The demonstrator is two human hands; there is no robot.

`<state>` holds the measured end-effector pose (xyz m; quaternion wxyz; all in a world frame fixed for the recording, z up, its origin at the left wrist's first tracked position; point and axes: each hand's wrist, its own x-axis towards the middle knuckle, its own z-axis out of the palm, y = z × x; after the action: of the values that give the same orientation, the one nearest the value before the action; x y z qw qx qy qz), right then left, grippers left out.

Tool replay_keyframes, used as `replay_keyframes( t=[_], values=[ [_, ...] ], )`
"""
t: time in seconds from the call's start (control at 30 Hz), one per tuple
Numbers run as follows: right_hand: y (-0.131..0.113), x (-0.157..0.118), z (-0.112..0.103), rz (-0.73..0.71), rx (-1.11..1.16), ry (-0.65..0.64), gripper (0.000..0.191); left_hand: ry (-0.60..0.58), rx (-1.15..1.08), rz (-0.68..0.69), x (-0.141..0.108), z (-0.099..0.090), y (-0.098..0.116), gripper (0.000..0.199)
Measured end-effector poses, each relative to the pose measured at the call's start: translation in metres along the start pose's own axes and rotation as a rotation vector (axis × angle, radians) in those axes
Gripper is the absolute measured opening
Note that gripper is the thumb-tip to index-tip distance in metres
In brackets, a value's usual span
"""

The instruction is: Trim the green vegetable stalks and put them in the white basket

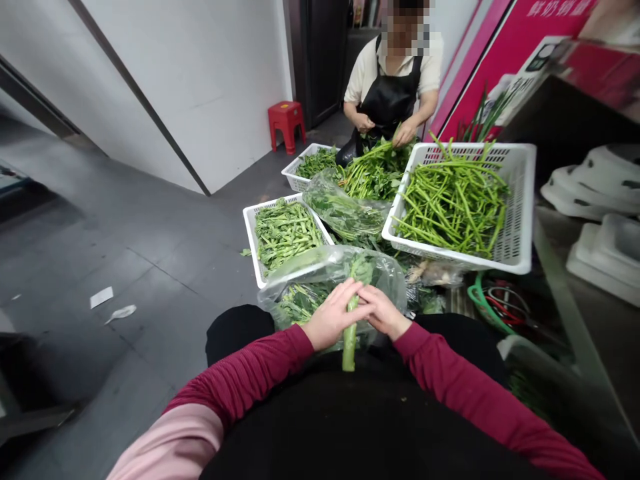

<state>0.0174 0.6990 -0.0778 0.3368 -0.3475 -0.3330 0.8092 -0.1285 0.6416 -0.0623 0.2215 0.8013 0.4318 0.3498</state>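
Observation:
A thick green vegetable stalk (349, 347) points toward me, its cut end low and its leafy top away from me. My left hand (333, 316) is wrapped round it from the left. From the right, my right hand (384, 311) closes on the same stalk, its fingers meeting those of my left hand. Beneath both hands lies an open clear plastic bag (395, 270) with leafy green stems (301, 301) inside. Just beyond the bag, a white basket (251, 248) holds short green stalks (286, 233).
At the right, a large white basket (523, 213) holds long thin stems. A person (393, 93) in a black apron handles greens opposite me, beside a small white basket (295, 179). A red stool (286, 123) stands by the wall. White scales (607, 250) are at the far right.

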Motion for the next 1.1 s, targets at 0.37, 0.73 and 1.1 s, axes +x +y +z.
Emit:
replay_keyframes(
  t=[0.37,0.73,1.1],
  values=[
    [-0.004,0.003,0.036,-0.202,-0.108,0.212,0.036,0.267,-0.879,-0.833,-0.017,0.021,0.011,0.034],
    [0.013,-0.012,0.047,0.020,0.119,0.136,0.019,0.027,-1.835,-0.717,0.000,-0.027,0.002,0.035],
    [-0.020,-0.001,0.043,-0.274,-0.023,0.282,0.045,0.013,-1.219,-0.798,-0.012,-0.001,0.008,0.035]
  ],
)
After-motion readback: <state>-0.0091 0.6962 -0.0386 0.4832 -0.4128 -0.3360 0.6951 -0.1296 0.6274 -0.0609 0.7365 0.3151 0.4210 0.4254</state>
